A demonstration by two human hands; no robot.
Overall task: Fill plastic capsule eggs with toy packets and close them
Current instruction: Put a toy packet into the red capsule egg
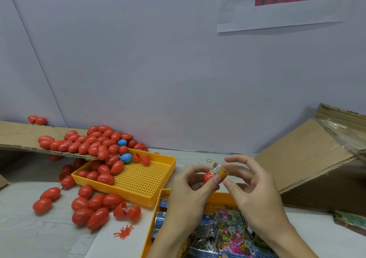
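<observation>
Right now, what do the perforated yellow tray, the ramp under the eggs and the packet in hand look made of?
Perforated yellow tray: apparently moulded plastic, evenly holed.
Ramp: corrugated cardboard, fluted edge showing.
Toy packet: probably printed plastic film, glossy and crinkled.

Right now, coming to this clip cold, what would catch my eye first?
Probably the spill of red capsule eggs tumbling off a cardboard sheet at left into a perforated yellow tray, with two blue eggs among them. Then the two hands at centre: the left hand holds a red egg half while the right hand works a toy packet at its opening.
</observation>
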